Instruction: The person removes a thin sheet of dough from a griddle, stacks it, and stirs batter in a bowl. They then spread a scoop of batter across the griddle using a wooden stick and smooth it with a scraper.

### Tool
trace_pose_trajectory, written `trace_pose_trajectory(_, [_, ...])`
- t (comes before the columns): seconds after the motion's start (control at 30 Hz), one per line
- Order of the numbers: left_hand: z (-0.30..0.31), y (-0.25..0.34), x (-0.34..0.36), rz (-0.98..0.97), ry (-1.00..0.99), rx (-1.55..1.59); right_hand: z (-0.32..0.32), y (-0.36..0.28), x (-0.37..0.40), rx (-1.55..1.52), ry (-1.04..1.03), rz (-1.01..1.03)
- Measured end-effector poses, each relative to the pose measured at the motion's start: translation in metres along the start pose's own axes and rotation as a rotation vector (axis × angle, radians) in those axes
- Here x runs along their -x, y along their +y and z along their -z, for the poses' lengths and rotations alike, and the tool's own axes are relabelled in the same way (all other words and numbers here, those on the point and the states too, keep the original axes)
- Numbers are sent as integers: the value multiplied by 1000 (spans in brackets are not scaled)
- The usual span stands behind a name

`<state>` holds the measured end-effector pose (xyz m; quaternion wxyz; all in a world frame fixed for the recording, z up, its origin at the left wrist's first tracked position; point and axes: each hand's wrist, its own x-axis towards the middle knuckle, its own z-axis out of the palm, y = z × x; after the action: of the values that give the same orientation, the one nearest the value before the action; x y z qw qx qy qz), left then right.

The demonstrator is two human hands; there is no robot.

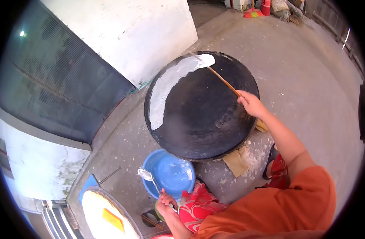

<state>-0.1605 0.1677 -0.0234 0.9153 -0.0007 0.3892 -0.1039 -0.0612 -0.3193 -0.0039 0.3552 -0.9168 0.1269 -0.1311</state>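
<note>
In the head view a large round black griddle point(206, 107) carries a curved band of white batter point(166, 89) along its far and left rim. My right hand point(252, 104) is closed around a thin wooden stick point(224, 81) at the griddle's right side. The stick's far end reaches the batter near the back rim; its tip is blurred. My left hand point(166, 202) grips a metal ladle point(154, 182), its bowl coated white, over the left rim of a blue basin point(152, 159). White residue shows inside the basin.
A round stack of pale flat sheets point(96, 207) with an orange scraper-like piece point(113, 220) lies at the lower left. Cardboard point(235, 163) sits beneath the griddle's near edge. A white wall point(130, 36) stands close at the left; a broom point(253, 13) stands at the back.
</note>
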Motion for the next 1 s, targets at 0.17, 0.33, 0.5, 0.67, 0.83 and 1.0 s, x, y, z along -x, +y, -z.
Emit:
trace_pose_trajectory(0.17, [-26,-11,36,-50,-29,-28,14,49,-67,-169,70,-126])
trace_pose_trajectory(0.33, [-41,-37,65,-34,-101,-36,3,58,-105,-435,-174,-463])
trace_pose_trajectory(0.5, [-46,-62,62,-7,-115,-40,2,52,-106,-476,-55,-539])
trace_pose_trajectory(0.67, [-41,-67,47,67,-128,-30,-9,30,-102,-490,-272,-557])
trace_pose_trajectory(0.83, [-39,-73,44,-2,-104,-109,-47,76,-109,-381,-10,-271])
trace_pose_trajectory(1.0, [-42,-75,46,-50,-96,-144,-31,-3,-76,-40,-205,-235])
